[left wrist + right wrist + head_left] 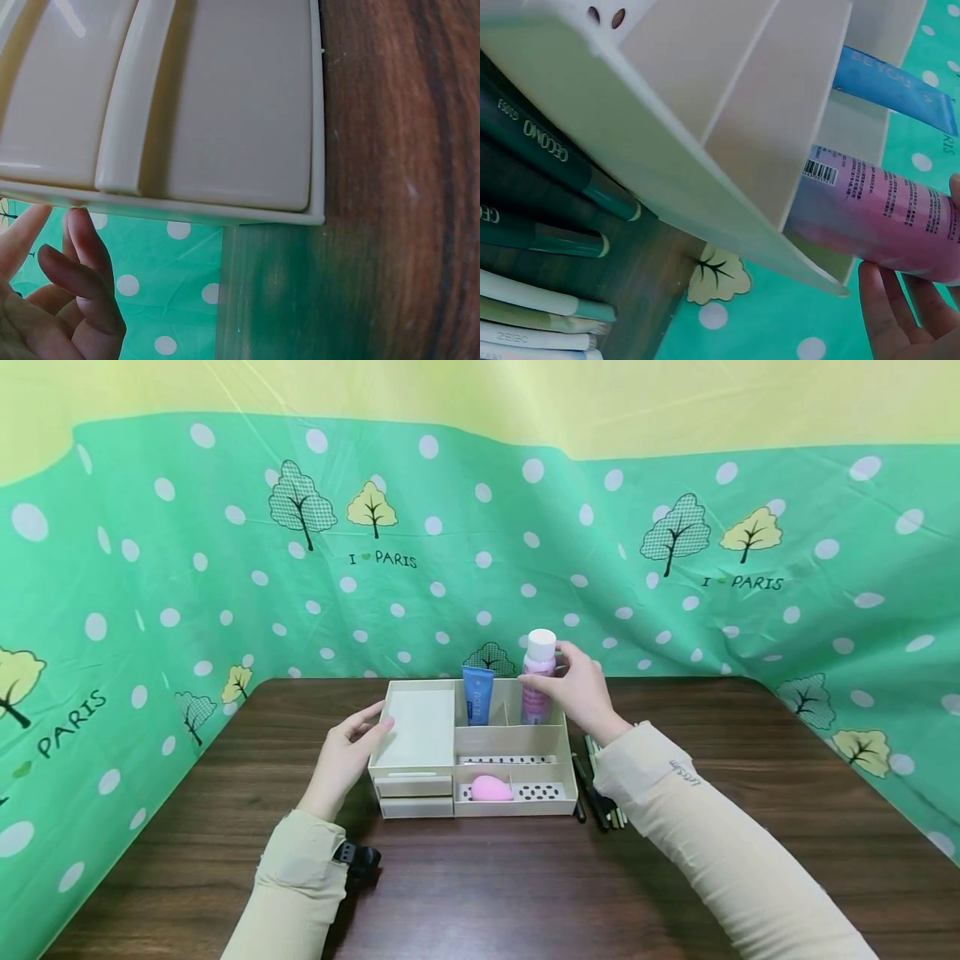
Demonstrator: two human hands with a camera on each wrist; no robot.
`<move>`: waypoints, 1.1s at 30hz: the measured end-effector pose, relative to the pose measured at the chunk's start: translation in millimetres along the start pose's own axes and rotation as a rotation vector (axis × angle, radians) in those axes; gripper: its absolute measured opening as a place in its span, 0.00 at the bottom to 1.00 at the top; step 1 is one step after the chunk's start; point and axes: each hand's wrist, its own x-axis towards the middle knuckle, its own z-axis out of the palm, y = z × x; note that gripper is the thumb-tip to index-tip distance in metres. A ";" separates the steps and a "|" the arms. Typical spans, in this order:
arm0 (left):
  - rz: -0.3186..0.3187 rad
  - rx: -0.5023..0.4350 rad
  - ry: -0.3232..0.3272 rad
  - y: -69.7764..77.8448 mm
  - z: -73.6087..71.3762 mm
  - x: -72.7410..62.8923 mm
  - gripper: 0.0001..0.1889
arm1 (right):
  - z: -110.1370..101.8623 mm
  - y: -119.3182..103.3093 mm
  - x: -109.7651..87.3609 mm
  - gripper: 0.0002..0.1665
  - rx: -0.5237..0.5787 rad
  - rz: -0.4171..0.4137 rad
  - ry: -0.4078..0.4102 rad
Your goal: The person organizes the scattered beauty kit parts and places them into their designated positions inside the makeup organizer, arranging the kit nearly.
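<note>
A cream desktop organizer (pixel 417 727) with two drawers on its left side stands on the table. My right hand (pixel 573 687) holds a pink-purple bottle (pixel 537 697) with a white cap, thumb on one side and fingers on the other. The bottle is upright, its lower end inside the back right compartment and hidden in the right wrist view. My left hand (pixel 351 756) rests against the organizer's left side, fingertips at the wall and thumb by the top edge. A blue tube (pixel 477 696) stands in the back compartment beside the bottle.
A pink egg-shaped sponge (pixel 491 788) lies in the front compartment. Dark green markers (pixel 562 146) and several pale pens (pixel 540 337) lie on the table along the organizer's right side. Behind the dark wood table (pixel 480 893) hangs a green dotted cloth (pixel 480 527).
</note>
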 end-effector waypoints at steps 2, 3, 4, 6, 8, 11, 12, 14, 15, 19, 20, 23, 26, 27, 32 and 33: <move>0.001 0.000 0.000 -0.3 0.0 0.2 0.25 | 1.9 1.8 0.0 0.37 -0.007 0.010 -0.014; 0.001 0.002 0.000 -0.4 0.0 0.2 0.25 | 2.8 2.7 -0.1 0.38 -0.013 0.014 -0.020; 0.001 0.003 -0.001 -0.3 0.0 0.2 0.25 | 3.5 3.3 -0.4 0.37 -0.020 0.017 -0.025; 0.001 0.001 -0.001 -0.1 0.0 -0.1 0.25 | 4.6 4.5 -0.9 0.37 -0.030 0.021 -0.031; 0.002 0.000 -0.002 0.2 0.0 -0.4 0.25 | 5.5 5.3 -1.2 0.36 -0.038 0.021 -0.032; 0.003 -0.005 0.000 0.3 0.0 -0.8 0.25 | 6.5 6.0 -1.2 0.36 -0.049 0.011 -0.026; 0.003 -0.006 0.001 0.3 0.0 -0.9 0.25 | 6.8 6.0 -1.2 0.35 -0.054 0.006 -0.025; 0.004 0.001 0.004 0.2 0.3 -0.7 0.25 | 7.1 5.9 -1.5 0.35 -0.069 -0.003 -0.022; 0.003 0.005 0.005 0.2 0.4 -0.6 0.25 | 7.3 5.8 -1.6 0.35 -0.079 -0.007 -0.022; 0.005 0.019 0.008 0.4 0.6 -0.1 0.25 | 7.9 5.5 -2.7 0.34 -0.125 -0.012 -0.021; 0.005 0.020 0.008 0.3 0.2 -0.1 0.25 | 8.2 5.3 -2.8 0.34 -0.134 -0.011 -0.021; 0.003 0.022 0.008 0.7 -1.3 -0.4 0.25 | 10.1 5.4 -2.7 0.34 -0.150 -0.012 -0.026; 0.000 0.026 0.009 1.0 -2.5 -0.7 0.25 | 12.3 5.6 -2.1 0.35 -0.163 -0.014 -0.030; -0.001 0.027 0.010 1.2 -2.5 -0.8 0.25 | 13.0 5.8 -2.0 0.35 -0.167 -0.015 -0.031; 0.000 0.027 0.003 1.8 -1.0 -0.5 0.25 | 13.6 6.8 -3.1 0.36 -0.184 -0.005 -0.035; -0.002 0.028 0.001 1.8 -0.6 -0.5 0.25 | 13.4 7.1 -3.6 0.37 -0.189 -0.005 -0.038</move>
